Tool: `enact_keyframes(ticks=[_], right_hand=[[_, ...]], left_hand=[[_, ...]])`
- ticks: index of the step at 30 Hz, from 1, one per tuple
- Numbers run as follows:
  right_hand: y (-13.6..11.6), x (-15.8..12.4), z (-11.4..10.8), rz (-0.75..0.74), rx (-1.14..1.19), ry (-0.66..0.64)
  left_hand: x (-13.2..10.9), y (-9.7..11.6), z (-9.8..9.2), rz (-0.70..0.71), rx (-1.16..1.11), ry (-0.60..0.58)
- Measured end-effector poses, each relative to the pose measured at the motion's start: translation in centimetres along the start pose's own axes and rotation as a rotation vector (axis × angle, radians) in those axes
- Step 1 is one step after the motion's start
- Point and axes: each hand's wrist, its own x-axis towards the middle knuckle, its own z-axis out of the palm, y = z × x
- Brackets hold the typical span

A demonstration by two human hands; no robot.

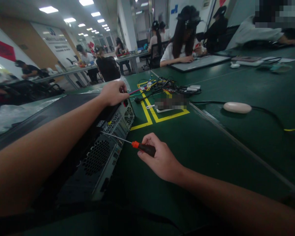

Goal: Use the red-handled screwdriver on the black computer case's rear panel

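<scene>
A black desktop computer case (71, 113) lies at my left, its metal back panel with honeycomb vents and ports turned toward me. My right hand (162, 157) is closed around the dark and orange handle of a screwdriver (135, 144). Its thin shaft reaches left to the back panel, and the tip appears to meet the panel's upper edge. My left hand (114, 92) lies over the far rear corner of the case, above the round fan grille (129, 115). Its fingers are curled and closed, and whatever is between them is hidden.
Beyond the case, a tangle of cables (166, 84) lies by yellow tape marks (147, 114) on the green table (211, 147). A white oval object (237, 107) sits beside a black cord at right. Clear plastic sheeting (19, 114) is at left. Across the table, a person (184, 39) works.
</scene>
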Motion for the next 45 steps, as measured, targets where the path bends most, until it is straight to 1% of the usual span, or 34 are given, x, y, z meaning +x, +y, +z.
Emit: enact_keyframes(ticks=[6, 14, 19, 21, 25, 28, 31, 36, 40, 45], right_hand=[[0.02, 0.02, -0.13, 0.002, -0.016, -0.01], [-0.29, 0.07, -0.42, -0.001, -0.082, 0.038], [-0.21, 0.22, -0.32, -0.045, -0.102, 0.009], [-0.29, 0.23, -0.3, -0.053, -0.113, -0.023], [-0.63, 0.0, -0.35, -0.003, -0.074, -0.083], [-0.73, -0.17, -0.35, 0.016, -0.062, -0.065], [-0.63, -0.15, -0.28, -0.008, -0.076, -0.037], [-0.58, 0.01, -0.25, -0.005, -0.048, -0.045], [-0.63, -0.04, -0.34, -0.001, -0.051, -0.044], [-0.57, -0.1, -0.36, -0.003, -0.067, -0.044]], left_hand=[[0.55, -0.59, 0.27, 0.035, 0.015, -0.035], [0.28, -0.42, -0.01, 0.035, -0.014, -0.039], [0.13, -0.34, -0.06, 0.022, -0.013, -0.039], [0.1, -0.33, -0.09, 0.025, -0.021, -0.039], [0.04, -0.19, -0.17, 0.032, -0.024, -0.037], [-0.03, -0.02, -0.25, 0.019, -0.013, -0.036], [-0.06, 0.02, -0.28, 0.024, -0.008, -0.037], [-0.02, -0.18, -0.17, 0.028, -0.017, -0.043], [-0.02, -0.25, -0.06, 0.036, -0.021, -0.024], [0.01, -0.21, -0.12, 0.028, -0.02, -0.04]])
